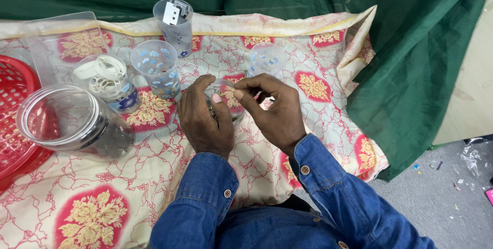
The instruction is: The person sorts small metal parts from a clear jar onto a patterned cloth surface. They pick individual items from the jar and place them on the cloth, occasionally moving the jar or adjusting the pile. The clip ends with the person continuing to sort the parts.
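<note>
Green curtain (411,49) behind floral tablecloth (92,213); littered grey floor (452,192)

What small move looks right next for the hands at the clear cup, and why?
Probably lower the right hand so its pinched fingertips reach into the small clear cup. The left hand already cradles that cup, small dark pieces lie inside it, and the right fingertips sit just at its rim.

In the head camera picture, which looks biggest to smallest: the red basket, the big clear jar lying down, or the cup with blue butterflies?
1. Big clear jar, though nearness helps.
2. Red basket, only partly in view, so unsure.
3. Butterfly cup, plainly smallest.
</note>
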